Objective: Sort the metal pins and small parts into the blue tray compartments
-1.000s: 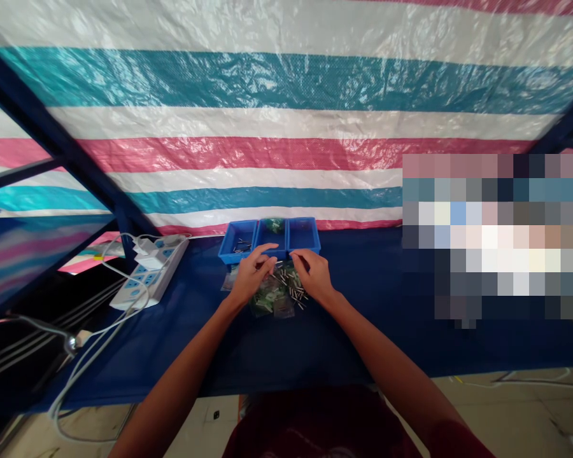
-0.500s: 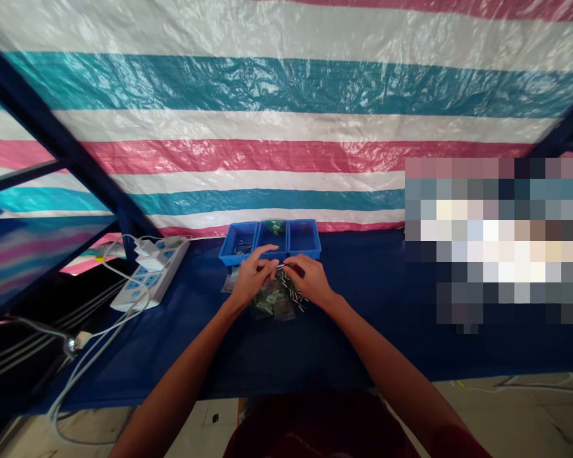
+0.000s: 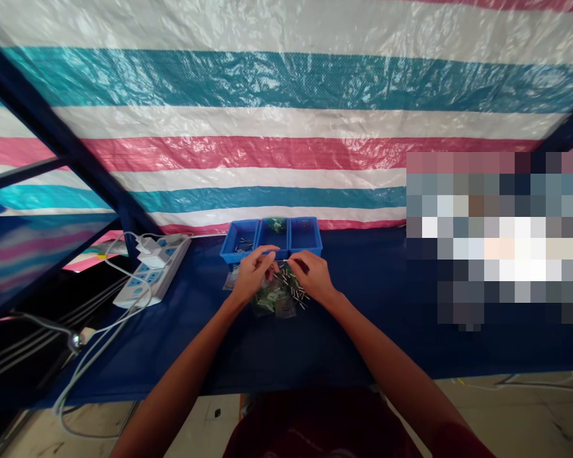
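Left hand (image 3: 254,275), forefinger extended, right hand (image 3: 314,273), fingers bent: cannot tell whether either grips; one heap of rods (image 3: 298,293) between; three blue bins (image 3: 305,240) beyond.

No lettering, brand, number or sign can be read. On the power strip (image 3: 158,278), well to the left of the blue trays (image 3: 305,238), any markings are too small to make out. Nothing is legible on the clear bags (image 3: 285,309) just in front of the blue trays.
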Demonstrator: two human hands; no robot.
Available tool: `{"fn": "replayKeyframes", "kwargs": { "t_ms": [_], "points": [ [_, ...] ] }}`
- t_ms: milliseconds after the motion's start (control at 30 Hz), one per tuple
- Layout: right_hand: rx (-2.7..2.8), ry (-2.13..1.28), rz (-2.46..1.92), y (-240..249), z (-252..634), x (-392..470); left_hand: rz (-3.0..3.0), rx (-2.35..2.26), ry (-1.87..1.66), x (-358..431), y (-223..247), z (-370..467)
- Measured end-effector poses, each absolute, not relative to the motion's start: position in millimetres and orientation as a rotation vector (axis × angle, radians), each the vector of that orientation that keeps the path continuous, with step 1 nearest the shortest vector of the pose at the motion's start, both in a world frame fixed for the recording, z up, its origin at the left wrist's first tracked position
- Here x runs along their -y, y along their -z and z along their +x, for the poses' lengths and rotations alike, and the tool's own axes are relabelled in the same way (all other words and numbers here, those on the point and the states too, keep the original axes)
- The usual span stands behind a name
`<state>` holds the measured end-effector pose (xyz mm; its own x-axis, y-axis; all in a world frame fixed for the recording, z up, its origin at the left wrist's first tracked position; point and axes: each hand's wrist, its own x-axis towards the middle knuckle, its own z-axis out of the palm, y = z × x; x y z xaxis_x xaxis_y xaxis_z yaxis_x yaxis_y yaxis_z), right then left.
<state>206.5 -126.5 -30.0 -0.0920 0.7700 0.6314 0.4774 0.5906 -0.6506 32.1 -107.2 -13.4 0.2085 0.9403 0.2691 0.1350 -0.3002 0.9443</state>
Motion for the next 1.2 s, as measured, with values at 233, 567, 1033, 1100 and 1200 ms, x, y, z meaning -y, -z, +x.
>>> {"fn": "replayKeyframes", "kwargs": {
  "t_ms": [233,567,1033,1100,1200],
  "points": [
    [1.635,-0.322,-1.065,27.9,206.7,126.7,1.645,-1.095,-1.235,106.2,13.3,31.6],
    [1.643,-0.349,-1.064,30.8,206.2,126.0,1.631,-1.083,-1.279,105.2,10.7,31.9],
    [1.632,-0.361,-1.093,31.2,206.1,125.7,1.076,-1.276,-1.798,93.1,9.1,21.7],
    [1.635,-0.363,-1.089,31.4,206.4,125.7,0.916,-1.361,-1.894,89.5,8.9,15.6],
    [1.639,-0.356,-1.086,32.1,207.0,125.3,0.698,-1.44,-1.908,86.1,9.7,7.2]
  ]
}}
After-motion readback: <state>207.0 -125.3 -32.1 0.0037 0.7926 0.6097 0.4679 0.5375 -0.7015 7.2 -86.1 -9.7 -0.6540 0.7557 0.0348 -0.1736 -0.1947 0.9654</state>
